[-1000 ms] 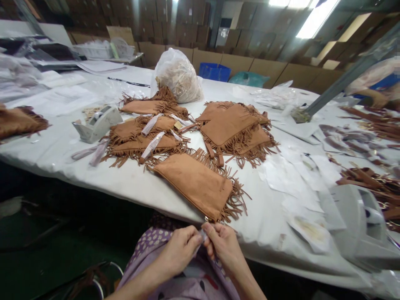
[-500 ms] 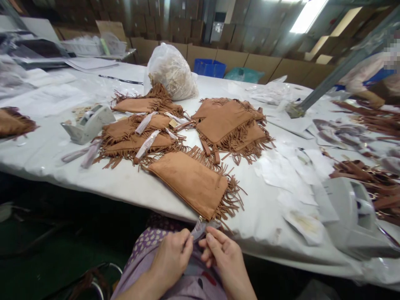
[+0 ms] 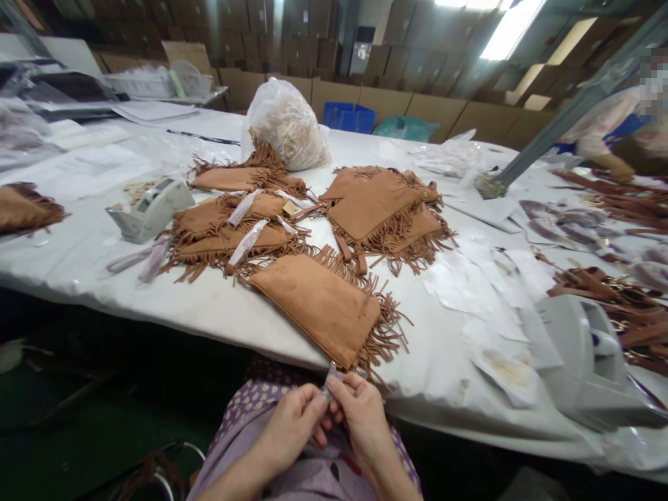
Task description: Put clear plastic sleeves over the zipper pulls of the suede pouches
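A brown fringed pouch point(image 3: 318, 306) lies at the table's front edge, its zipper end pointing down toward my hands. A strap wrapped in thin translucent wrapping point(image 3: 332, 378) hangs from that end. My left hand point(image 3: 295, 424) pinches the wrapping from the left, its fingers closed. Pressed close beside it, my right hand point(image 3: 358, 407) grips the wrapping near the pouch's metal fitting. Fingertips hide most of the strap. Behind are a stack of fringed pouches point(image 3: 376, 205) and another group with wrapped straps point(image 3: 229, 229).
Tape dispensers stand at left point(image 3: 151, 209) and right point(image 3: 589, 362). A stuffed plastic bag point(image 3: 287, 125) sits at the back. White paper sheets point(image 3: 470, 292) and brown straps point(image 3: 616, 306) lie on the right. A person's arm point(image 3: 600, 132) shows at far right.
My hands have come together at the strap. The right hand's fingers have closed round the wrapping, which was more spread out before. The pouch has hardly moved.
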A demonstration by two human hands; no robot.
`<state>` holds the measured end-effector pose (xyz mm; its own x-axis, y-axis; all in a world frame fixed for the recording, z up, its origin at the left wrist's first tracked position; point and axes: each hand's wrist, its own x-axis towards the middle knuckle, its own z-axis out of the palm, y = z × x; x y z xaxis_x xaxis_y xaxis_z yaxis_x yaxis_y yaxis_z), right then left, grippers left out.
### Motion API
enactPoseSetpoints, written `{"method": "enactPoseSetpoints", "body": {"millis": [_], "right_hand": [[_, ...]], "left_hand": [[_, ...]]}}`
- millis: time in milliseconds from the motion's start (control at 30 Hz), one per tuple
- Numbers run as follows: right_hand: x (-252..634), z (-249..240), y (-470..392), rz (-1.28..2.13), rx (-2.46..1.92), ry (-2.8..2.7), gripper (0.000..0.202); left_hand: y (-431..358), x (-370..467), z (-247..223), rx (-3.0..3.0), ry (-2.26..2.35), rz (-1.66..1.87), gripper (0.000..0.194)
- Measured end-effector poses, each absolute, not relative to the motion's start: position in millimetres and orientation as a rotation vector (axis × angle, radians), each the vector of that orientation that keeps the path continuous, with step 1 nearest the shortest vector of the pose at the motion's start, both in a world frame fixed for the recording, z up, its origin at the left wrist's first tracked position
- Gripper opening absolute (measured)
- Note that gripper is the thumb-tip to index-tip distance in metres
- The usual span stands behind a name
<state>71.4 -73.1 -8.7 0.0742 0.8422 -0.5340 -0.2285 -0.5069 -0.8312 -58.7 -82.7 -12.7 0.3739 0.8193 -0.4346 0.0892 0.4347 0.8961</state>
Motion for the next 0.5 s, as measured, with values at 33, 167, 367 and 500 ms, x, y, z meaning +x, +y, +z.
{"method": "enactPoseSetpoints", "body": {"millis": [33,167,367,500], "right_hand": [[70.8,-9.0,-73.0,1.569,-1.500,-0.637,0.037],[70.5,-8.1,-70.9,1.533,-1.521,-0.668,0.036],[73.7,-7.3,-68.4,1.446,-1.594,-0.837,0.036],[99.1,2.6,-73.0,1.407,-1.623,-0.954,0.042]], "left_hand": [[-81.2,-57.9,-13.3,0.866,1.032,0.590,0.042],[-75.0,-57.7,-12.8,0.601,0.938,0.604,0.049],[-72.6,-58.7,-17.4,0.510,1.037,0.601,0.046],[-72.1,-57.4,-20.5,0.587,1.093,0.692,0.046]]}}
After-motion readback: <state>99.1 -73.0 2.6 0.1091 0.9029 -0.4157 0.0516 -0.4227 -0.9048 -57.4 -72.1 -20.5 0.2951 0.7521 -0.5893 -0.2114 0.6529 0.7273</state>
